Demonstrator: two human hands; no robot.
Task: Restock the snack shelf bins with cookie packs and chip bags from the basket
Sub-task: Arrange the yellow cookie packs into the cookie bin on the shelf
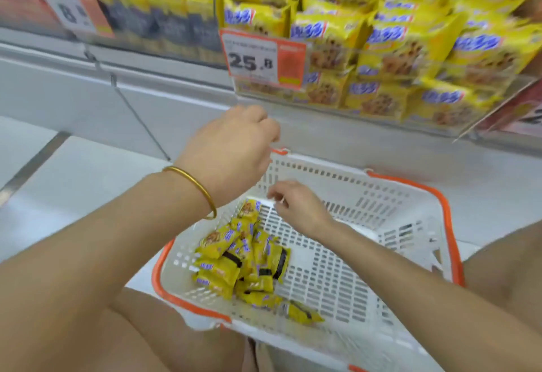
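Observation:
A white basket with an orange rim [448, 216] sits on the floor in front of me. Several small yellow cookie packs [243, 263] lie heaped in its left part, and one more pack [302, 313] lies apart near the front wall. My left hand [231, 148], with a gold bangle on the wrist, hovers above the basket's far left corner, fingers loosely curled downward with nothing seen in them. My right hand [296, 204] hangs low inside the basket, just right of the heap, fingers relaxed and empty. The shelf bin of large yellow cookie bags [381, 57] stands above, at upper right.
A price tag reading 25.8 [258, 57] hangs on the bin's front. To the left, another bin holds yellow and dark packs [164, 19] behind a second price tag [76, 13]. A white shelf base [88, 99] runs below. My knees flank the basket.

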